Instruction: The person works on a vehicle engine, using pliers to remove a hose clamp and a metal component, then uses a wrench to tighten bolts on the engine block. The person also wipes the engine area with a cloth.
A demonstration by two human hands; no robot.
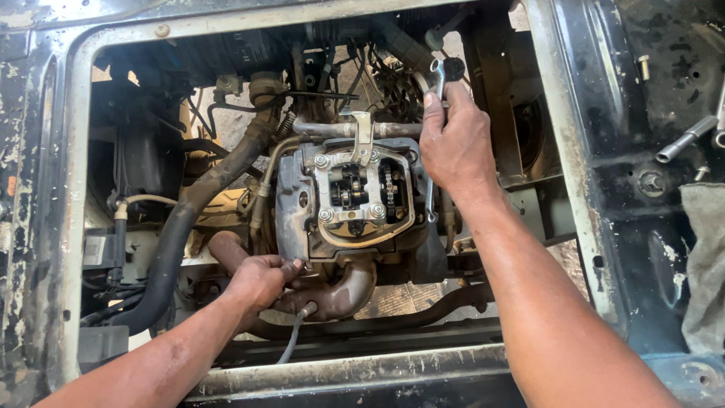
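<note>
I look down through a worn metal frame opening point(75, 189) at a small engine. Its cylinder head point(361, 193) is uncovered, with the rocker parts and cam chain showing. My right hand point(455, 140) is closed around a shiny metal spanner point(438, 75) held upright just to the right of the head, near a horizontal pipe point(332, 128). My left hand point(260, 279) reaches in low on the left and grips a small part by the rusty curved exhaust pipe point(343, 291) under the head.
A thick black hose point(189, 211) curves down the left side. Wires and cables hang behind the engine. On the dark panel at right lie a metal socket tool point(686, 138), a bolt point(643, 66) and a grey cloth point(706, 264).
</note>
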